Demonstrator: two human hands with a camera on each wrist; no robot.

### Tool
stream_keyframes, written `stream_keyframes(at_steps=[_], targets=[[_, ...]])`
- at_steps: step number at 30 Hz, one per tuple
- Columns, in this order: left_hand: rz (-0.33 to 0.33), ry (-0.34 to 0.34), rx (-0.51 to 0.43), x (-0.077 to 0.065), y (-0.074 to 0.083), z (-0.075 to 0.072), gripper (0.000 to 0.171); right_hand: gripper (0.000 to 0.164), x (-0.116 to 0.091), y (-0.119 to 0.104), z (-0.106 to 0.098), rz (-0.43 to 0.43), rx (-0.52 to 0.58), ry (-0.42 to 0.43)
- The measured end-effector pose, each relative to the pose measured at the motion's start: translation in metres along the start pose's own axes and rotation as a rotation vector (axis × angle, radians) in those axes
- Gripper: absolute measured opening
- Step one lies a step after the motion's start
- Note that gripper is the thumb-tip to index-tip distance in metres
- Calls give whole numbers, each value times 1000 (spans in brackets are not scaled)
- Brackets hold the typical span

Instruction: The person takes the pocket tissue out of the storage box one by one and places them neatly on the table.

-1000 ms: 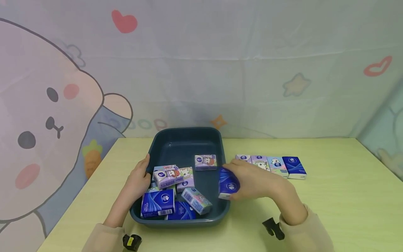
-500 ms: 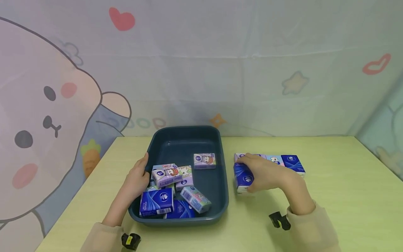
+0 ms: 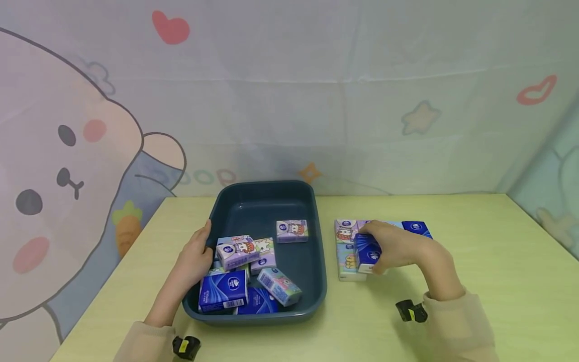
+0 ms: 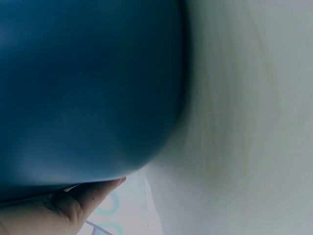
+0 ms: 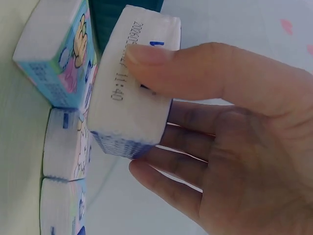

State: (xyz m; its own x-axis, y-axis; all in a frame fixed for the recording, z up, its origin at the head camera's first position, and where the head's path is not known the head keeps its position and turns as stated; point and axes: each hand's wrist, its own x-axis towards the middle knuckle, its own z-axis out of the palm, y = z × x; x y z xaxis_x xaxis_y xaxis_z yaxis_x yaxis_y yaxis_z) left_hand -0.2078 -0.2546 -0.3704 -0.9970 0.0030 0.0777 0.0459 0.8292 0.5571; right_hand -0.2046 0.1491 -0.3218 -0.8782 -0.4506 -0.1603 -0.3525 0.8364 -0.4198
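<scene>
A dark blue tissue pack [image 3: 366,250] is pinched in my right hand [image 3: 402,246], thumb on its white end and fingers on the far side, as the right wrist view shows. It is tilted, just above and beside a light blue tissue pack [image 3: 349,264] on the table. Behind it runs a row of packs, including a purple pack [image 3: 346,231] and a dark blue pack [image 3: 416,228], partly hidden by the hand. My left hand [image 3: 195,256] holds the left rim of a dark teal plastic basin [image 3: 267,318]. In the left wrist view a finger [image 4: 100,193] lies along its outer wall.
Several tissue packs lie loosely in the basin, among them a purple pack [image 3: 291,231] near its right wall and a dark blue pack [image 3: 223,290] at front left. A printed cloth [image 3: 344,125] hangs behind the pale yellow table [image 3: 475,271].
My right hand has carried the dark blue pack rightward from the basin's right rim, revealing the light blue pack in front of the row. The left hand stays on the rim.
</scene>
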Motion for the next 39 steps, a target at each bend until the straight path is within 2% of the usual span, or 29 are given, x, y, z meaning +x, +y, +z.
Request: stream_keyframes(at_steps=[16, 25, 39], targets=[[-1, -2, -4, 1, -1, 1, 61, 81, -1, 21, 9, 44, 13, -13], [-3, 1, -11, 1, 0, 2, 61, 79, 5, 21, 14, 61, -67, -15], [9, 7, -11, 1, -1, 2, 60, 79, 9, 20, 19, 68, -120, -19]])
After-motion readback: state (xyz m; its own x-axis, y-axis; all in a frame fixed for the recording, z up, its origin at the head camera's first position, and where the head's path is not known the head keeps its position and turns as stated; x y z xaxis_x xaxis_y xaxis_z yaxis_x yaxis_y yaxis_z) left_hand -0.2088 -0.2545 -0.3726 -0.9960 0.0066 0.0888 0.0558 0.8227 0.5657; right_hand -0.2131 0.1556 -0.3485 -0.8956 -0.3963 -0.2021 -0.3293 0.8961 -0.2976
